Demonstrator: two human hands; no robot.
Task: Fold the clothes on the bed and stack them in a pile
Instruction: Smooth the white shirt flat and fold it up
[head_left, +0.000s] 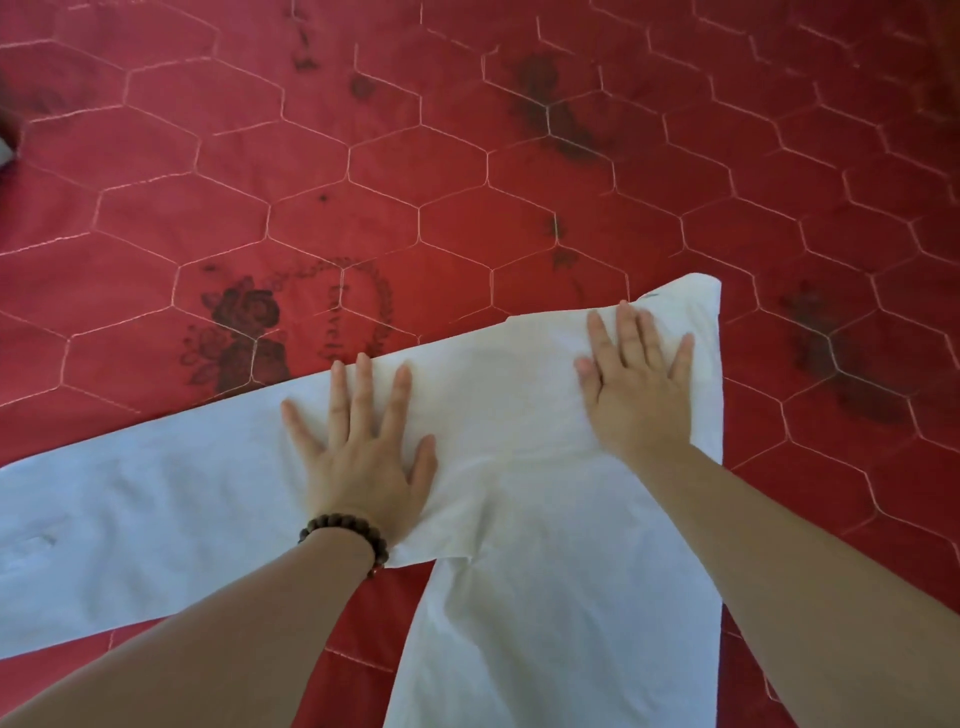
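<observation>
The white garment (519, 467) lies flat on the red bedspread (467, 182), in the lower half of the view. One long part runs from the middle out toward 9 o'clock and goes off the left edge. Another part runs down toward 6 o'clock and goes off the bottom edge. The top corner of the cloth points toward 1 o'clock. The cloth looks folded over itself near the middle, with a fold edge just under the left wrist. The left hand (363, 457) rests flat on the cloth, a little left of the middle. Its fingers are straight and spread out, pointing toward 12 o'clock. It holds nothing; it only presses down. A bracelet of dark brown beads (345, 535) sits on the left wrist. The right hand (636, 384) rests flat on the cloth too, near the top corner, toward 2 o'clock from the left hand. Its fingers are also straight and spread, and it grips nothing. The two hands are apart, with bare white cloth between them. Both bare arms come in from the bottom of the view. The bedspread has pale stitched lines that make six-sided shapes. It also has dark flower prints (244, 332), one just past the cloth toward 10 o'clock from the left hand.
</observation>
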